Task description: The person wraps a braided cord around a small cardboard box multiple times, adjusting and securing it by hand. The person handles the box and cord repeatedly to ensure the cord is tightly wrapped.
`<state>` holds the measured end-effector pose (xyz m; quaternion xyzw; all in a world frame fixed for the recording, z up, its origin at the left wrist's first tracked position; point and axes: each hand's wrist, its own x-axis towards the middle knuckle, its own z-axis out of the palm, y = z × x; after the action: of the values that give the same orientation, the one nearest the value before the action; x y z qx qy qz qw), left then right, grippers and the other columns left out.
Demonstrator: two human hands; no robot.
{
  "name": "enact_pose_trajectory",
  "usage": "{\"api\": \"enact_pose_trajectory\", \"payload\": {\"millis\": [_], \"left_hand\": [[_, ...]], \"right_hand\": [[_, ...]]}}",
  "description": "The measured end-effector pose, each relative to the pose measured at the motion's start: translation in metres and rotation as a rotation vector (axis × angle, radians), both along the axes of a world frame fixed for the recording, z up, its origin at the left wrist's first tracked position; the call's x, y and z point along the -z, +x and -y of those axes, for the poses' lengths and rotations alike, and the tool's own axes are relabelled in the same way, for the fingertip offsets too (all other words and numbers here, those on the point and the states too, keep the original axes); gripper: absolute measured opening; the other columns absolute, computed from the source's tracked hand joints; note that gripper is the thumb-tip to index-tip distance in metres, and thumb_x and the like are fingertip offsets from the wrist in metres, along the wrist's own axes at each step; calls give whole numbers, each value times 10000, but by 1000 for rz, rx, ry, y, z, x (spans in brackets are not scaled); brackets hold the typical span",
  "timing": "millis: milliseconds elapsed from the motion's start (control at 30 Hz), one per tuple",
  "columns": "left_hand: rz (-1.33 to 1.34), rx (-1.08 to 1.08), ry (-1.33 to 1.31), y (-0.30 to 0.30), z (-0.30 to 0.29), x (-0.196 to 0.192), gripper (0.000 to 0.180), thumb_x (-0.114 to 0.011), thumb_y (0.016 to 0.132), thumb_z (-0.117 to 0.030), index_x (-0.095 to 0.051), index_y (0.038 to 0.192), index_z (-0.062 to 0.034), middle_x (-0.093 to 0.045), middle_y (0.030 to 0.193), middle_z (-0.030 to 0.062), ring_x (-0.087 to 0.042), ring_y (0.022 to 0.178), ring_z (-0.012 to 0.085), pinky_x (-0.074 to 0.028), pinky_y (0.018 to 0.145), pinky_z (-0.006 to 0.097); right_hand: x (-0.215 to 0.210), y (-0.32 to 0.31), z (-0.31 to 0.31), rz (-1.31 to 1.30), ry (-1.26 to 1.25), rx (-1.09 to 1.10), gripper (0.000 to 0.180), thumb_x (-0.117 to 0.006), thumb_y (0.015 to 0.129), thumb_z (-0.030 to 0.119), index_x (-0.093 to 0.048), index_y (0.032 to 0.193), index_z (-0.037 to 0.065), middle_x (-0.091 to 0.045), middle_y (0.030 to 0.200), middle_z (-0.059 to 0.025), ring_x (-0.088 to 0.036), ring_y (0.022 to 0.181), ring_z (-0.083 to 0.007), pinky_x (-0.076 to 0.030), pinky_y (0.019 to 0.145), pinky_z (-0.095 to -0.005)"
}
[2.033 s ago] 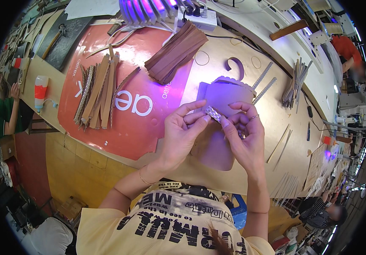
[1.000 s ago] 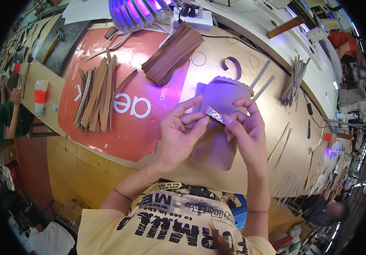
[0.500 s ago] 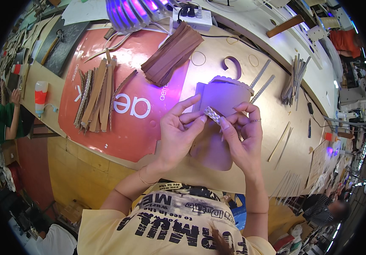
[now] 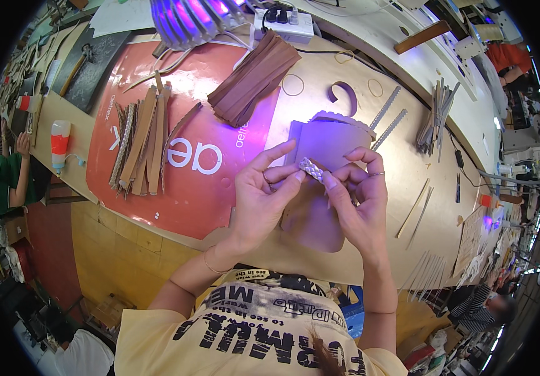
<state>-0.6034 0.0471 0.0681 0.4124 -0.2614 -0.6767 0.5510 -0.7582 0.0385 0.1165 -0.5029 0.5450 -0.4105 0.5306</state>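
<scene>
A short, pale braided strip (image 4: 311, 168) is pinched between the fingertips of both my hands. My left hand (image 4: 262, 194) grips its left end with thumb and forefinger. At the other end, the thumb and fingers of my right hand (image 4: 359, 199) close on it, the little finger raised. Beneath the strip lie flat, leather-like pieces (image 4: 339, 141) under purple light, one with a scalloped upper edge. A rounded piece (image 4: 314, 225) shows below my fingers, partly covered by them. Two narrow strips with notched edges (image 4: 388, 119) lie just beyond, on the right.
Brown strips (image 4: 252, 78) lie bundled at the back. Tan and braided strips (image 4: 145, 147) rest on a red sheet (image 4: 188, 207). A lamp (image 4: 195, 22) and power strip (image 4: 287, 26) stand beyond. Thin strips (image 4: 436, 119) are at right, a bottle (image 4: 60, 144) and another person's hand (image 4: 23, 144) at left.
The braided strip has turned slightly between my fingertips, showing more of its woven face. Both hands stay in nearly the same place.
</scene>
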Motion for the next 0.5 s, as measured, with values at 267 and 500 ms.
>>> {"api": "enact_pose_trajectory", "payload": {"millis": [267,500], "left_hand": [[-16,7,-12,1,-1,2,513,-594,914,43,-419,1396,55,-702,1066,153,-649,884,67,-507,734,163],[-7,5,-67,1,-1,3,514,-582,915,42,-411,1400,60,-699,1069,179,-672,944,121,-520,803,202]], "right_hand": [[3,-2,1,-21,-10,-23,394,-617,920,16,-378,1229,64,-580,782,-15,-519,659,-55,-393,596,-182],[2,0,1,-16,6,-8,395,-608,918,5,-373,1230,62,-579,779,-15,-519,656,-52,-393,595,-181]]}}
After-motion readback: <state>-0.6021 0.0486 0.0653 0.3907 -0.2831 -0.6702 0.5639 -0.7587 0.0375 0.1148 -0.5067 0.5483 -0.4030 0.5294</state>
